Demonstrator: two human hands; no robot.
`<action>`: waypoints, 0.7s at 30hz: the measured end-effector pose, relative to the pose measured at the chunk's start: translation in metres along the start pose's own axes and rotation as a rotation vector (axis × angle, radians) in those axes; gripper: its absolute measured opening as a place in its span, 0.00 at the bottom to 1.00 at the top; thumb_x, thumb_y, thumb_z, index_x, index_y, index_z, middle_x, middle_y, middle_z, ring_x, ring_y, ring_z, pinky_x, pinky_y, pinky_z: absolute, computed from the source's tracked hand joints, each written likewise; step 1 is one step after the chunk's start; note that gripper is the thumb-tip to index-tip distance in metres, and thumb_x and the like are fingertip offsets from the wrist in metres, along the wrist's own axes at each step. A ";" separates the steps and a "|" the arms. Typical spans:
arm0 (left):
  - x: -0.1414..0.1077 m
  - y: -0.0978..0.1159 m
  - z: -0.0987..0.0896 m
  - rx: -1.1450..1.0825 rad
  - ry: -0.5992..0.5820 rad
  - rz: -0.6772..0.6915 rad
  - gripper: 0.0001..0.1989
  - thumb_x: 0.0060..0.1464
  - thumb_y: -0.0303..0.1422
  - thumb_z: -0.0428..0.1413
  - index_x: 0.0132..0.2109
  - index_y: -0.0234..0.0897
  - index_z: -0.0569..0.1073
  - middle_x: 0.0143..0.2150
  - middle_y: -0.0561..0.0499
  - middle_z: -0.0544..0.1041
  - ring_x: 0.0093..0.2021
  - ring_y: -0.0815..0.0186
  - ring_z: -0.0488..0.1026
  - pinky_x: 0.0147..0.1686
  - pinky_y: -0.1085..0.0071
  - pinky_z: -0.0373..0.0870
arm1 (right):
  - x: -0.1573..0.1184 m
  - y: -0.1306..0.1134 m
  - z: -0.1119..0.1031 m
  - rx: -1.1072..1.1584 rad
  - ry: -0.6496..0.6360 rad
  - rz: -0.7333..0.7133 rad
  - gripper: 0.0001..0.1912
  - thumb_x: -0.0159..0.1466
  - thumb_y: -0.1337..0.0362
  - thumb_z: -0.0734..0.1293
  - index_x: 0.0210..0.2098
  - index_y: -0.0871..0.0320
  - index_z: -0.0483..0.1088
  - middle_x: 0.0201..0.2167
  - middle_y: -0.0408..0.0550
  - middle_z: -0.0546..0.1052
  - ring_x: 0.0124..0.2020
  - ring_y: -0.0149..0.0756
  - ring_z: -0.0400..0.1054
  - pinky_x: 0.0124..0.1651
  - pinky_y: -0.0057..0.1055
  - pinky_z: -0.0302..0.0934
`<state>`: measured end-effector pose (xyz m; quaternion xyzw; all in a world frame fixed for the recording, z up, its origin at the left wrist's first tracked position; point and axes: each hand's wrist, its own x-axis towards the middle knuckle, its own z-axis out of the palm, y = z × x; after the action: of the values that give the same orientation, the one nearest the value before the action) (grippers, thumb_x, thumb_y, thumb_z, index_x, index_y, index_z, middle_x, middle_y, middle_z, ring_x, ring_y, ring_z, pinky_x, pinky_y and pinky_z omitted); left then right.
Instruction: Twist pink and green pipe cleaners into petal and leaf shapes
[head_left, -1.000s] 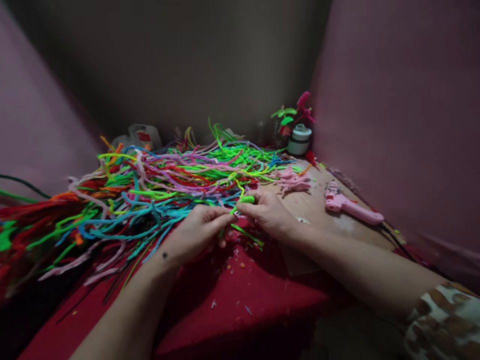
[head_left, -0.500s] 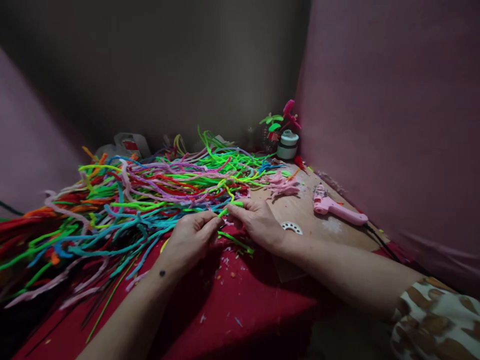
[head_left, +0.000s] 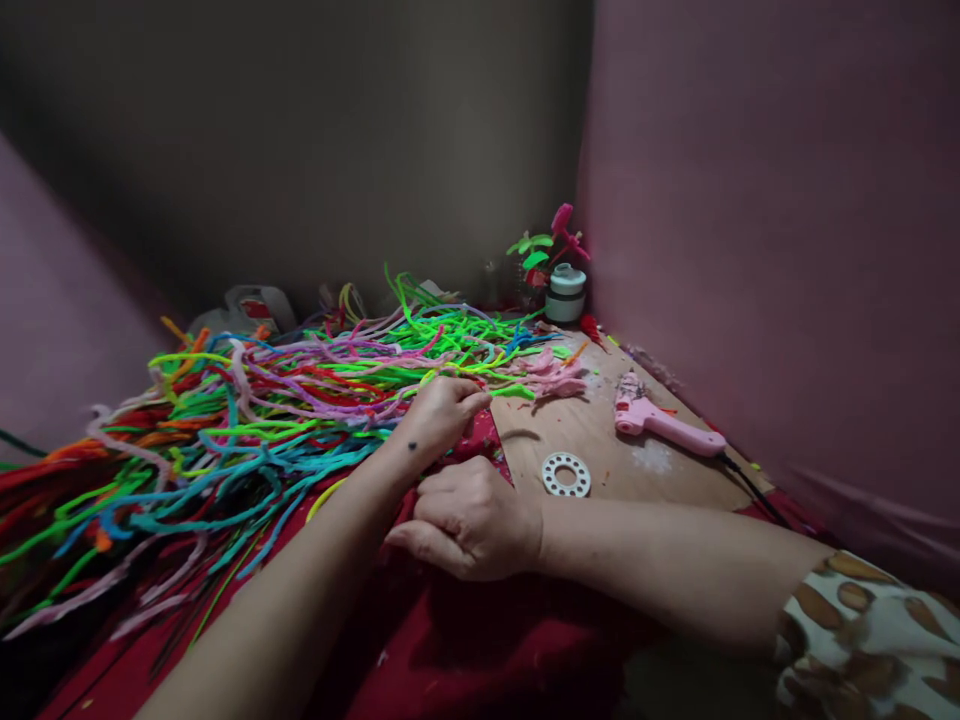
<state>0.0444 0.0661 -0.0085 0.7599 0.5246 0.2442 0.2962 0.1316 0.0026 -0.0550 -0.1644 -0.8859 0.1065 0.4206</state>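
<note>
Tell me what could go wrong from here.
The left hand is beside the tangled fuzzy wires, so strands might snag. The white ring lies near the right hand and could get knocked. The glue gun lies on the board, its cord running toward the right sleeve; a sideways sweep might drag it.
</note>
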 end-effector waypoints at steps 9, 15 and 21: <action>-0.003 -0.004 -0.021 0.284 0.301 0.095 0.12 0.51 0.36 0.51 0.33 0.36 0.77 0.21 0.52 0.73 0.21 0.68 0.66 0.26 0.74 0.58 | 0.002 -0.001 -0.005 0.174 0.008 0.029 0.22 0.62 0.57 0.60 0.14 0.58 0.56 0.14 0.41 0.61 0.18 0.27 0.55 0.24 0.28 0.45; -0.044 -0.017 -0.053 0.115 0.343 -0.083 0.10 0.47 0.35 0.53 0.26 0.35 0.75 0.14 0.56 0.67 0.15 0.72 0.61 0.18 0.77 0.55 | 0.014 0.019 -0.020 0.208 0.145 0.674 0.22 0.64 0.58 0.57 0.15 0.59 0.56 0.13 0.39 0.55 0.18 0.25 0.50 0.24 0.27 0.44; -0.062 -0.041 -0.059 -0.164 0.418 -0.252 0.08 0.44 0.34 0.54 0.24 0.33 0.72 0.11 0.59 0.61 0.12 0.75 0.54 0.13 0.78 0.48 | 0.013 0.023 -0.015 -0.028 -0.186 0.662 0.12 0.58 0.65 0.62 0.20 0.61 0.66 0.17 0.41 0.65 0.21 0.26 0.55 0.26 0.27 0.45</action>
<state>-0.0429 0.0307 0.0001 0.5950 0.6433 0.3991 0.2699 0.1402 0.0292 -0.0435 -0.4381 -0.8205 0.2396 0.2784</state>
